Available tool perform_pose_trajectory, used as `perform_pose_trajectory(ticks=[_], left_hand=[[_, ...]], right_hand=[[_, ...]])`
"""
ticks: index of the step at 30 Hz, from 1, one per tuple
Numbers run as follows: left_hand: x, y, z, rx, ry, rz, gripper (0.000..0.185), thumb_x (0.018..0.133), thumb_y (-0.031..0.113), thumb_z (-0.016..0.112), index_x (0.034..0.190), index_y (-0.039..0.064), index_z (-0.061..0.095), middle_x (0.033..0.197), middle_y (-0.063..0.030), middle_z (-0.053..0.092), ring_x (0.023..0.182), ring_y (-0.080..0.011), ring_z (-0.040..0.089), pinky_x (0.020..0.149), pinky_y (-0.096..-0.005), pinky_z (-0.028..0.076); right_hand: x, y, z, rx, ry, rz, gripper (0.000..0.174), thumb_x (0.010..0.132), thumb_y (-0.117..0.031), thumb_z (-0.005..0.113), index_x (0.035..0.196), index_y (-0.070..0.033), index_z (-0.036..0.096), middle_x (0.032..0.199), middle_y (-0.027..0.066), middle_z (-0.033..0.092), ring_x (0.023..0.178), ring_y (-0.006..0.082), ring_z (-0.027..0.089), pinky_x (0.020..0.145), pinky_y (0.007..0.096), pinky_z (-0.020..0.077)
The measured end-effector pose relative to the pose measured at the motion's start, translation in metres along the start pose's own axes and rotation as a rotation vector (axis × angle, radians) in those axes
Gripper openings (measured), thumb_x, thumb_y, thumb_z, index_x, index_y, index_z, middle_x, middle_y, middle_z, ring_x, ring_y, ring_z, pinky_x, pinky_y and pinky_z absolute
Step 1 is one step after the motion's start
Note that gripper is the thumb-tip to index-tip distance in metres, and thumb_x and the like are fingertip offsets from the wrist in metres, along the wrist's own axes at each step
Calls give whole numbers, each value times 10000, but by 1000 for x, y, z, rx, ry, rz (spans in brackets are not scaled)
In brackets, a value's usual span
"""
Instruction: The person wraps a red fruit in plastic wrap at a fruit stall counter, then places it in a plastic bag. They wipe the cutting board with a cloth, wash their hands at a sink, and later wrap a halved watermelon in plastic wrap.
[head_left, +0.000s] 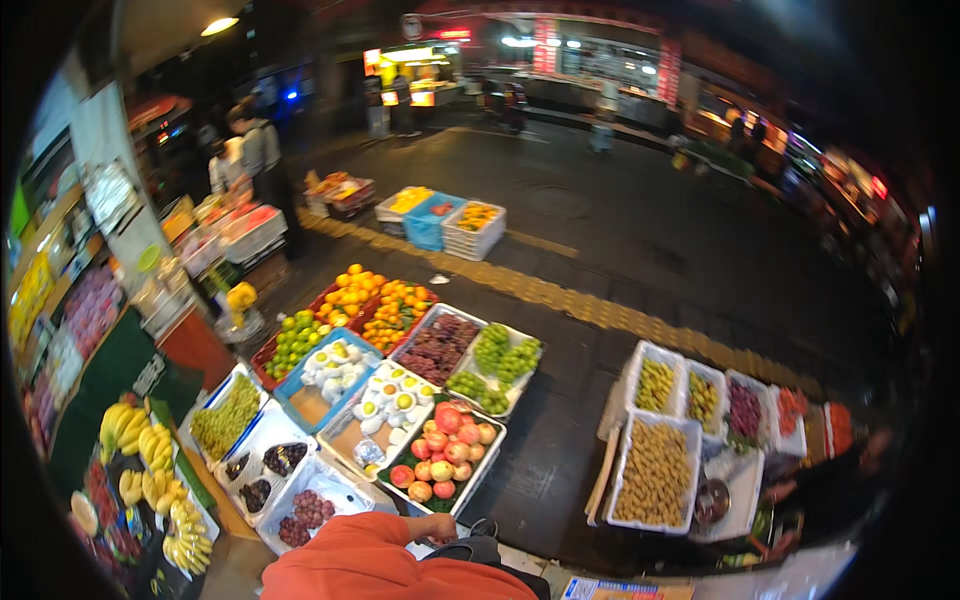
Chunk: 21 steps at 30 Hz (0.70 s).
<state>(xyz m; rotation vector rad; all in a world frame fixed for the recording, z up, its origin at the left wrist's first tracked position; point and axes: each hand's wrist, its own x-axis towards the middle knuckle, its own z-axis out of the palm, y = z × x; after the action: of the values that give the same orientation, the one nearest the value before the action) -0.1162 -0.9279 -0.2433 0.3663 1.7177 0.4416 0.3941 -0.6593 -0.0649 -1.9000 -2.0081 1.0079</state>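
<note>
My left hand (441, 529) reaches out of an orange sleeve (367, 531) at the bottom middle. Its fingers look curled, but the view is too small to tell whether anything is in them. My right hand is out of view. Just beyond the left hand stands a white crate of pomegranates (450, 450). Left of the arm, a white crate holds bunches of red grapes (311, 510). Behind these are foam-wrapped pale fruits (390, 401), dark red grapes (441, 346) and green grapes (504, 358) in crates.
Bananas (154, 450) lie on a stand at left. Crates of longan-like brown fruit (654, 469) and grapes (745, 409) stand at right, beside another person's hands (784, 491). A yellow tactile strip (570, 296) crosses the pavement. People (259, 150) stand by a far stall.
</note>
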Motion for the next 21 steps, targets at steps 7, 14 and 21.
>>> perform_pose_trajectory(ticks=[7, 14, 21], left_hand=[[-25, -32, -33, -205, 399, 102, 164, 777, 240, 666, 813, 97, 738, 659, -15, 685, 573, -120, 654, 536, -278, 509], [-88, -146, 127, -632, 690, -187, 211, 795, 304, 636, 790, 129, 754, 710, -5, 719, 637, -122, 686, 636, -320, 541], [-211, -201, 401, -704, 816, -751, 302, 823, 334, 606, 731, 77, 736, 718, -101, 707, 664, -242, 687, 698, -404, 541]], right_hand=[[71, -124, 46, -9, -302, -31, 245, 897, -203, 641, 1033, 1, 645, 784, 106, 618, 654, 204, 537, 610, 336, 437], [135, -164, 93, -35, -607, -77, 197, 873, -219, 652, 947, -37, 647, 629, 61, 558, 474, 148, 473, 445, 289, 381], [132, -239, 168, -196, -998, -481, 166, 857, -206, 644, 918, -52, 645, 602, 61, 548, 440, 164, 463, 405, 310, 380]])
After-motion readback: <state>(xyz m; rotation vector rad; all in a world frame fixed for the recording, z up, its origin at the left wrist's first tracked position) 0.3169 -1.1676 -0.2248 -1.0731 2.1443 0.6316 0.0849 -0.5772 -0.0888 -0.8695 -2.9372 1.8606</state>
